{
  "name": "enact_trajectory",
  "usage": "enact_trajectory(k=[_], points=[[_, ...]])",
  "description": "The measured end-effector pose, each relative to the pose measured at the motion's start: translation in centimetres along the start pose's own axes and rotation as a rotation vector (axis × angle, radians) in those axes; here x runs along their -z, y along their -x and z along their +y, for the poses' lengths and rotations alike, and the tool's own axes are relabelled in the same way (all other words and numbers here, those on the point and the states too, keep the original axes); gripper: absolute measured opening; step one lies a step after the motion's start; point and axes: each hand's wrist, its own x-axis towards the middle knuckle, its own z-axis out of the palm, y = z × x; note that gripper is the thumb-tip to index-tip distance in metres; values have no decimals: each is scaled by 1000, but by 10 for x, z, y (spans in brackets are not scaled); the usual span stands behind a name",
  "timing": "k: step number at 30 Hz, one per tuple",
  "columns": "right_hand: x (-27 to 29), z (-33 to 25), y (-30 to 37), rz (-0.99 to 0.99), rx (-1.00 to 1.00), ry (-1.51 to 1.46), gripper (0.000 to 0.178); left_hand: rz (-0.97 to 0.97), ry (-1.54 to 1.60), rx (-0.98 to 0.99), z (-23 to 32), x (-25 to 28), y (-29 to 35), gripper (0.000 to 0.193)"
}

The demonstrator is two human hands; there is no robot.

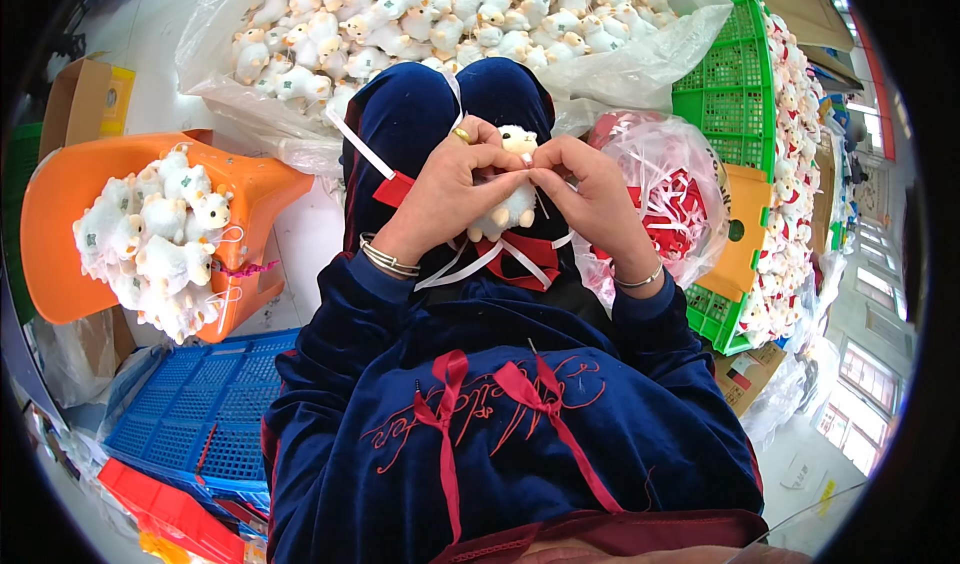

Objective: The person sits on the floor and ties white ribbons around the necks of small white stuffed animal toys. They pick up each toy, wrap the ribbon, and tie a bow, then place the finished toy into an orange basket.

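A small white plush sheep point(515, 208) is upright over my lap, its head showing above my fingers and its feet below. My left hand point(462, 169) is closed at its neck, thumb and fingertips pinched together. From the other side my right hand point(588, 186) pinches at the same spot, the fingertips of both hands almost touching. A small white and red bit shows between them; what exactly the tips grip is mostly hidden. On my lap below the toy lies a red cloth piece with white ribbons point(532, 260). Another red piece point(393, 189) with a white ribbon rests on my left thigh.
Beyond my knees, a big clear plastic bag point(215, 69) holds many plush sheep. An orange chair point(55, 214) at left bears more. At right are a bag of red pieces and ribbons point(672, 204) and a green crate point(725, 89). Blue crates point(225, 404) stand lower left.
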Motion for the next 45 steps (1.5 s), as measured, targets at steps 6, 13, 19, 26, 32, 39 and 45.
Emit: enact_trajectory(k=[6,13,19,26,32,39,45], points=[[5,1,0,-31,-7,-23,5,20,-16,-41,-3,-4,1,15],[4,2,1,3,-18,-73,6,20,-30,-79,-3,-6,1,17],[4,3,2,18,-30,-56,7,24,-66,-85,-4,-6,0,15],[-3,3,1,99,-175,-379,7,58,-49,-62,-3,-11,1,11],[-3,-4,-4,169,-71,-35,19,62,-33,-53,-2,-12,1,10],[4,3,-5,106,-157,-98,15,36,-52,-85,-3,-10,1,11],[7,-1,-8,42,-180,-34,14,10,-70,-89,-3,-8,1,10]])
